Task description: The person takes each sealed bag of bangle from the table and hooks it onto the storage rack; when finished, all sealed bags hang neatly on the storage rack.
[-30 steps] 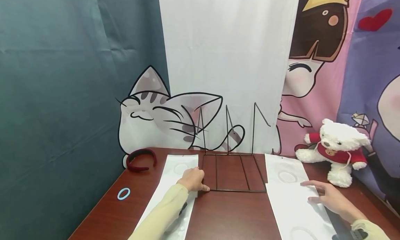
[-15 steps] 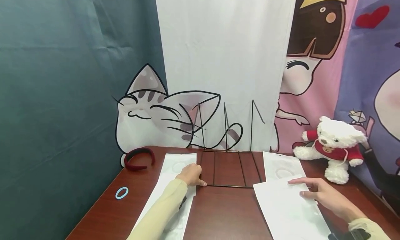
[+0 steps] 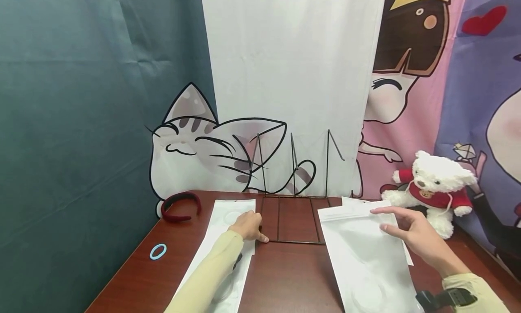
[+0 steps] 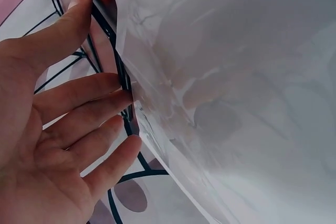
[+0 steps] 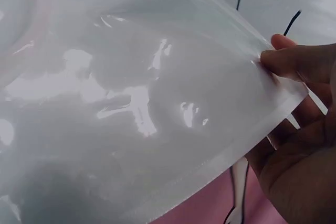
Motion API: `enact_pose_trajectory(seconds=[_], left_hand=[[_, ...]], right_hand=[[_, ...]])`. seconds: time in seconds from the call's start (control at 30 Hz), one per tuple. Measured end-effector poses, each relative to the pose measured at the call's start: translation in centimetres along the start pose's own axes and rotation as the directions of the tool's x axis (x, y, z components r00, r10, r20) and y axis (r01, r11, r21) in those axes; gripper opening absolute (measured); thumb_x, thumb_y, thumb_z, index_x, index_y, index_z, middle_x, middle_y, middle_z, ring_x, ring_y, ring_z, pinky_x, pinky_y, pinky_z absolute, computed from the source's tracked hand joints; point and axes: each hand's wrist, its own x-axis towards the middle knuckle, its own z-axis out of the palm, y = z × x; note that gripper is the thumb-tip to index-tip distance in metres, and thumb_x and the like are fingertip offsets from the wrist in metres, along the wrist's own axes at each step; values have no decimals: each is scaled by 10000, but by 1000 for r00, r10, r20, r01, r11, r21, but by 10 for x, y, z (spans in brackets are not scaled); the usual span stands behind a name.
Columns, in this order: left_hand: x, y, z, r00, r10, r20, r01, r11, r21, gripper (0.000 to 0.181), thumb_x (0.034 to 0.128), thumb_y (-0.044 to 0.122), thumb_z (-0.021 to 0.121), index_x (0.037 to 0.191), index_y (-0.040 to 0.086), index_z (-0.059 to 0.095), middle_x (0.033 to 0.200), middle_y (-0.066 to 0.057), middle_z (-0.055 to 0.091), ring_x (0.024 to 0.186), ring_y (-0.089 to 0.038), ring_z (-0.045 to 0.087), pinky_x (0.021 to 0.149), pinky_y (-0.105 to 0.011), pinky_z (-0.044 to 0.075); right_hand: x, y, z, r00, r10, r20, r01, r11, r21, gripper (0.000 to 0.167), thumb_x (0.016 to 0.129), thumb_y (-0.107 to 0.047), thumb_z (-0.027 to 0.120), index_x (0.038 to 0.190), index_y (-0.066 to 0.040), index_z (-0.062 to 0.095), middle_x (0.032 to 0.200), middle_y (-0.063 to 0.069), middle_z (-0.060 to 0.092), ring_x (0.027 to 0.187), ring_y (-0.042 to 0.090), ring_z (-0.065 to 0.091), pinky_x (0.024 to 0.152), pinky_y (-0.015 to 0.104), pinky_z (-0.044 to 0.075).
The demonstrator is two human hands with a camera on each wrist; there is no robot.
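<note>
My left hand [image 3: 247, 226] touches the left front corner of a black wire rack [image 3: 299, 242] with upright hooked arms. In the left wrist view its fingers are nearly straight, their tips against the bar [image 4: 105, 27]. My right hand [image 3: 415, 234] pinches the top right corner of a white plastic bag [image 3: 362, 249] between thumb and forefinger. The bag is tilted, top edge lifted, its glossy clear face showing and a pale ring shape low inside. Under it lies another white bag [image 3: 352, 201], mostly covered. Overlapping white bags [image 3: 210, 245] lie beneath my left forearm.
A dark red headband [image 3: 181, 207] and a light blue ring [image 3: 158, 251] lie on the brown table [image 3: 289, 277], left. A white teddy bear [image 3: 437, 191] in a red top sits back right. A printed curtain [image 3: 301, 78] hangs behind the table.
My right hand has raised the bag's top edge off the table and moved it left and up, turning its clear face toward me. My left hand stays at the rack's corner.
</note>
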Motion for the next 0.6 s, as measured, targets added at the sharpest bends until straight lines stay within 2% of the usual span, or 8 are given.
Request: enact_pose_trajectory(seconds=[0.17,0.23,0.37,0.47,0.6], left_hand=[[-1,0,0,1000,4,-4,-4,1000,-4,400,653,463,915,683,133,691,667,7,625,612,-121,498,619,-290,463],[0,1,0,1000,6,3,-6,1000,6,407,656,463,914,676,129,681,663,5,612,613,-122,482,620,-287,454],[2,2,-1,1000,22,5,-22,1000,17,423,662,458,912,686,114,665,662,-1,584,616,-121,460,618,-283,446],[3,2,-1,999,37,0,-37,999,28,430,666,454,910,700,107,659,660,-2,583,614,-118,463,614,-282,448],[2,1,1,999,50,3,-50,997,56,436,664,465,909,692,113,653,654,0,588,610,-119,470,609,-285,448]], right_hand=[[9,-17,2,997,-37,-73,40,999,32,355,933,-19,664,1287,-16,632,1083,-249,680,770,20,680,650,254,552],[11,-23,2,993,-49,-108,56,996,66,362,921,17,663,1282,4,627,1089,-224,684,766,31,687,634,267,557],[16,-33,2,982,-31,-185,49,995,93,376,909,30,675,1283,6,633,1002,-187,712,731,36,685,611,267,554],[23,-41,0,974,-14,-224,28,998,60,381,919,-9,683,1297,-17,640,1080,-221,692,743,12,678,613,253,555],[37,-51,-2,966,-14,-260,34,997,75,382,922,-30,691,1301,-26,644,1206,-236,640,761,1,685,621,239,560]])
